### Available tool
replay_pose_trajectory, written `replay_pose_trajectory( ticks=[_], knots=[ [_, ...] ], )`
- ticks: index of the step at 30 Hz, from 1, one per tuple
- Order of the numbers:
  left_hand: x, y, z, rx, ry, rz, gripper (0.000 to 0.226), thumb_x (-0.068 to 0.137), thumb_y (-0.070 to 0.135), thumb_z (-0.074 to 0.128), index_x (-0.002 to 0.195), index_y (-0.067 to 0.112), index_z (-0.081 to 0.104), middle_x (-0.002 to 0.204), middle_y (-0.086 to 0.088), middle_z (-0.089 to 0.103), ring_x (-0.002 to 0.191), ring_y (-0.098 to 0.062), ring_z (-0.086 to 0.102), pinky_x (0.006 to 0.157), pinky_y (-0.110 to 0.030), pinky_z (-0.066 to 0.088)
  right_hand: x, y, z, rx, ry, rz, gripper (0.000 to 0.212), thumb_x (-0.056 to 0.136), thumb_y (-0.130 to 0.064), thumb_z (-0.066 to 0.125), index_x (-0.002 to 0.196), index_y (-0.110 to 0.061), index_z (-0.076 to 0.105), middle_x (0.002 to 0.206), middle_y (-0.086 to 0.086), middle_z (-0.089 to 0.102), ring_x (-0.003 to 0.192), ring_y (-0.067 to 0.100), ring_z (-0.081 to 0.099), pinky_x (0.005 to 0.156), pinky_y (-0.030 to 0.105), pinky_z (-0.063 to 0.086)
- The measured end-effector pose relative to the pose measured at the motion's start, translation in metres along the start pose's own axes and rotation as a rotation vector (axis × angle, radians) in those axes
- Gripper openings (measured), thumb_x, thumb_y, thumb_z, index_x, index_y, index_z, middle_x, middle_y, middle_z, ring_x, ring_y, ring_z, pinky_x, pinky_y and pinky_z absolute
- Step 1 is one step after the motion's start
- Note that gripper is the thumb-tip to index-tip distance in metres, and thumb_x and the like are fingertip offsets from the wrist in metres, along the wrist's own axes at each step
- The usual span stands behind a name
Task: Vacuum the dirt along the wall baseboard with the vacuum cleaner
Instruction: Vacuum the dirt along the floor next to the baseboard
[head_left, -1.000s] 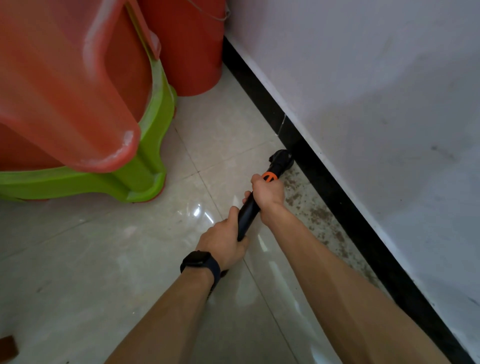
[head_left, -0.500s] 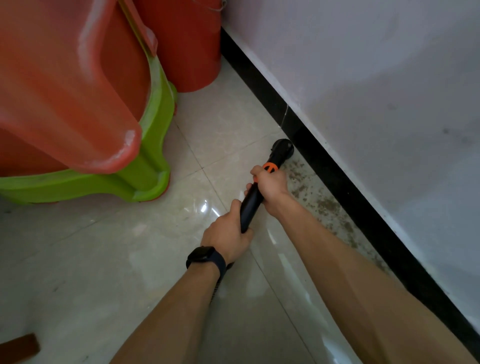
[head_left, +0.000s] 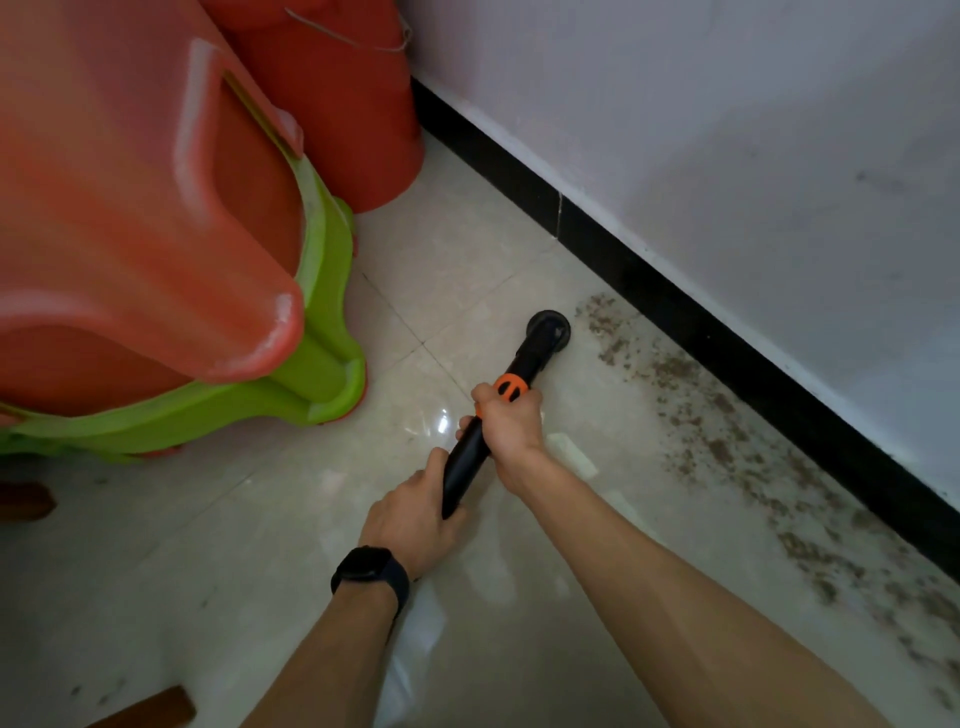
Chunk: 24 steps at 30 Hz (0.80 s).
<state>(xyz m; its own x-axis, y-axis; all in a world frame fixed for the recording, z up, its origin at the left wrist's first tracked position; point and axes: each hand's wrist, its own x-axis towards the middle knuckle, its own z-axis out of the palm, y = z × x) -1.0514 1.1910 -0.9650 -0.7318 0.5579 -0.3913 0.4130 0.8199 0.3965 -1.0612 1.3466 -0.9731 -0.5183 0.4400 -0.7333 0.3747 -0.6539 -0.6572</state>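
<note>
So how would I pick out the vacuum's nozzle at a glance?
Find the black baseboard at the foot of the white wall, then the band of brown dirt beside it. At that band's far end sits the nozzle: a round black disc tipping the wand gripped by the left hand and right hand. Nothing else on the floor is round and black.

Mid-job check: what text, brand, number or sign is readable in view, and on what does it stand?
None readable. The vacuum cleaner and its orange collar show no lettering; the black wristband has a dark face; the red stool, green stool and red bucket bear no visible label.
</note>
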Motion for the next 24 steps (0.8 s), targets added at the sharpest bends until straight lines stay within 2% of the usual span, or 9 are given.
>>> replay_pose_trajectory(
  ticks=[5,10,13,17,24],
  knots=[
    [0.002,0.012,0.0,0.037,-0.02,0.042,0.037,0.087,0.039,0.056,0.108,0.034,0.025,0.083,0.005,0.056,0.064,-0.02,0.056,0.052,-0.031,0.039,0.001,-0.001,-0.012,0.045,0.051,-0.031,0.037,0.092,-0.013,0.065,0.122,-0.011,0.043,0.077,0.008,0.059,0.049,0.017,0.064,0.057,0.036,0.059],
    [0.013,0.041,0.003,0.063,0.014,0.056,0.04,0.089,0.035,0.056,0.112,0.03,0.024,0.081,0.006,0.053,0.062,-0.019,0.054,0.05,-0.03,0.038,0.015,-0.022,-0.026,0.016,0.052,-0.049,0.032,0.087,-0.013,0.065,0.111,-0.012,0.044,0.067,0.007,0.055,0.047,0.021,0.062,0.057,0.039,0.058],
    [0.021,0.05,0.004,0.053,0.025,0.034,0.04,0.089,0.035,0.057,0.114,0.028,0.026,0.081,0.005,0.052,0.061,-0.017,0.053,0.049,-0.029,0.037,0.023,-0.032,-0.028,-0.005,0.043,-0.056,0.035,0.086,-0.013,0.066,0.116,-0.008,0.049,0.07,0.007,0.056,0.047,0.02,0.063,0.055,0.036,0.057],
    [0.03,0.057,0.005,0.008,0.032,0.008,0.039,0.09,0.035,0.057,0.115,0.027,0.029,0.075,0.009,0.047,0.057,-0.01,0.049,0.046,-0.027,0.035,0.032,-0.041,-0.028,-0.069,0.034,-0.054,0.051,0.088,-0.015,0.067,0.133,0.001,0.05,0.076,0.009,0.058,0.049,0.02,0.066,0.057,0.036,0.058],
    [0.043,0.075,0.01,-0.08,0.025,-0.004,0.038,0.088,0.034,0.058,0.103,0.032,0.023,0.074,0.008,0.05,0.057,-0.013,0.054,0.045,-0.027,0.037,0.041,-0.061,-0.035,-0.163,0.065,-0.067,0.047,0.091,-0.017,0.066,0.132,0.001,0.052,0.076,0.009,0.063,0.046,0.017,0.067,0.054,0.033,0.057]
  ],
)
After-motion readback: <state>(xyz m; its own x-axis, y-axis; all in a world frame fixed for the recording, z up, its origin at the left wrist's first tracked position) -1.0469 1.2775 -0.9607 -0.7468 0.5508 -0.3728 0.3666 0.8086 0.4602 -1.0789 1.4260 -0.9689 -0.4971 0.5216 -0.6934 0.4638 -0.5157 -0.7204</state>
